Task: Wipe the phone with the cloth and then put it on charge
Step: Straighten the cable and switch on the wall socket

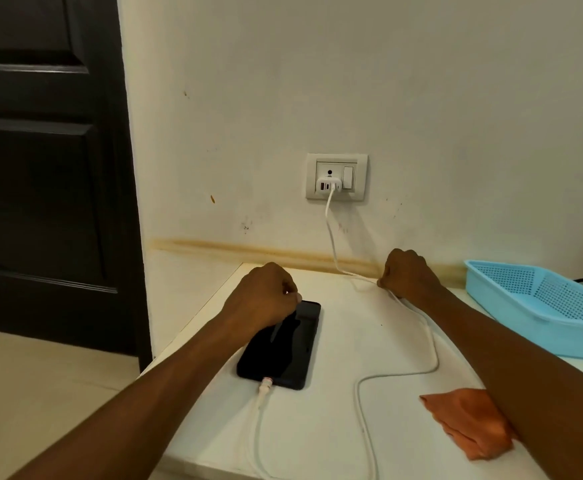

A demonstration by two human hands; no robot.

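Note:
A black phone (283, 344) lies flat on the white table (321, 424), screen dark, with the white charging cable (432, 355) plugged into its near end. The cable loops across the table and rises to a white charger (328, 185) in the wall socket (337, 176). My left hand (265, 294) rests curled over the phone's far end, fingertips touching it. My right hand (408, 271) is closed around the cable near the wall. An orange cloth (466, 420) lies crumpled at the table's right, partly under my right forearm.
A light blue perforated plastic basket (539, 306) stands at the right, against the wall. A dark door (47, 168) fills the left. The table's left edge drops to a pale tiled floor (40, 382).

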